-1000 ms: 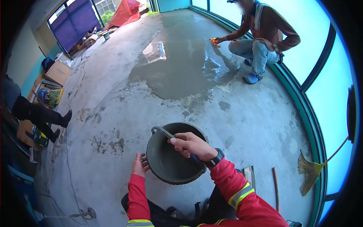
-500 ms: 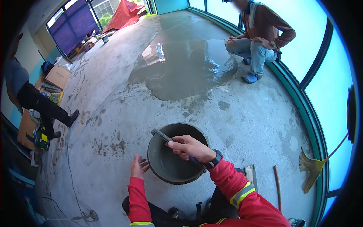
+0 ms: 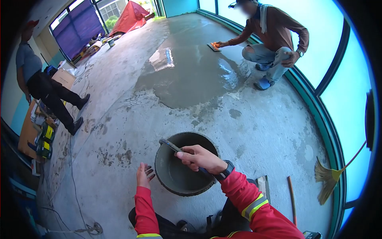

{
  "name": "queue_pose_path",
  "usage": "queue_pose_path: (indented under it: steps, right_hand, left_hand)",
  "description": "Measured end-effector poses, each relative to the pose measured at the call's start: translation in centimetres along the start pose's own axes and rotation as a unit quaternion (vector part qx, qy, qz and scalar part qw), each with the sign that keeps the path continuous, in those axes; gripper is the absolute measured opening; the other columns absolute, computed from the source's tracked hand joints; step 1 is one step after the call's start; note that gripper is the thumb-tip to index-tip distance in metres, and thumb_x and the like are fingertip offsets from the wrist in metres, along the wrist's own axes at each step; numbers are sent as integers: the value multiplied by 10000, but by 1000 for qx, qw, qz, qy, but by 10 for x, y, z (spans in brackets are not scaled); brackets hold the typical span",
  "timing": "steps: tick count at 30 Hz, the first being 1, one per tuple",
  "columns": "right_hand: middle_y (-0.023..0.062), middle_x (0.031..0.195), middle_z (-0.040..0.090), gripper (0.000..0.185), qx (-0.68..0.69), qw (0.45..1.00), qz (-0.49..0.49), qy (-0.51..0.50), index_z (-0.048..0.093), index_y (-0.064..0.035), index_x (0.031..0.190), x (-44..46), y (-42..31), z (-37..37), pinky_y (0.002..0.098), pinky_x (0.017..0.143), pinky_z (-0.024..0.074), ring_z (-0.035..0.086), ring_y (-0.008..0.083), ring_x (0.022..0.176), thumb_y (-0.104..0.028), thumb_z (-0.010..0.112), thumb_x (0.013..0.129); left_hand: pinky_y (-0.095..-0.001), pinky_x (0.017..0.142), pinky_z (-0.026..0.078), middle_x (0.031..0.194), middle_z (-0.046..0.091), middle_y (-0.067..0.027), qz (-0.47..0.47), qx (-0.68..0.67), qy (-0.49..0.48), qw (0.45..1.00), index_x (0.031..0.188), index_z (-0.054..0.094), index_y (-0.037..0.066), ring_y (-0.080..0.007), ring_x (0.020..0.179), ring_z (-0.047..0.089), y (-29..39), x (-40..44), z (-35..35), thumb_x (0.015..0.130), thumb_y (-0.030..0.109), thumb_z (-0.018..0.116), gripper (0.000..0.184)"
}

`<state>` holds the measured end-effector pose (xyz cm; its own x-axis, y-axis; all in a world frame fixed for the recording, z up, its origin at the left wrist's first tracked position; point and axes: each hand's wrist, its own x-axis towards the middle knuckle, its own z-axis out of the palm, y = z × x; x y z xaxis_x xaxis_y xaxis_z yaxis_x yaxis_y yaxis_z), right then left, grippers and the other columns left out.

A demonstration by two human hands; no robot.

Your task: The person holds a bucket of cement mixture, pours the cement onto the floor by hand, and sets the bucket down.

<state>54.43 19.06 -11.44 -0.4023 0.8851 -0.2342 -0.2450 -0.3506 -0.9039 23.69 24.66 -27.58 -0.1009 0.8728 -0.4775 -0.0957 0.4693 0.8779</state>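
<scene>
A dark round bucket (image 3: 162, 172) coated with grey residue stands on the floor in front of my knees. My right hand (image 3: 202, 158) is closed around the raised bucket handle (image 3: 170, 144), above the opening. The inside wall shows a film of grey; my hand and forearm hide part of the interior. Close to the bucket's left side is my left hand (image 3: 145, 175), fingers apart, holding nothing. Whether it touches the rim is hard to tell.
Wet grey cement (image 3: 179, 87) spreads over the floor ahead. At right a person (image 3: 278, 36) squats with an orange-handled trowel (image 3: 215, 47); another person (image 3: 49, 91) stands left. A broom (image 3: 328, 179), a stick (image 3: 292, 199) and a mixing paddle (image 3: 94, 228) lie around, with cables at left.
The squatting person has leaned forward and reached the trowel out onto the wet cement. The person at left has shifted rightward into view. My hands and the bucket stay nearly the same.
</scene>
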Motion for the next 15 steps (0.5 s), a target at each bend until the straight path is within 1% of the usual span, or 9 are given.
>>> queue_pose_path:
  steps: [5,11,15]
  right_hand:
    - [-57,707,427,303,1,1000,2,0,555,-38,925,2,-1,-1,192,462,307,366,22,536,-338,571,960]
    - [-59,707,427,304,15,1000,3,-6,555,-41,931,5,-1,-5,187,456,304,365,17,535,-343,571,960]
    - [-57,708,431,311,15,1000,3,-4,560,-35,943,7,-1,-6,186,455,303,366,17,533,-345,571,960]
  left_hand:
    - [-413,796,475,1141,556,-99,5,6,8,1000,1213,495,71,-244,1000,546,-2,5,-3,950,541,458,539]
    - [-408,794,478,1159,554,-108,9,-2,17,1000,1217,489,68,-246,1006,548,-1,8,0,945,538,471,544]
    - [-415,807,465,1154,544,-117,20,2,11,1000,1227,472,52,-255,1016,535,-2,10,0,928,570,480,598]
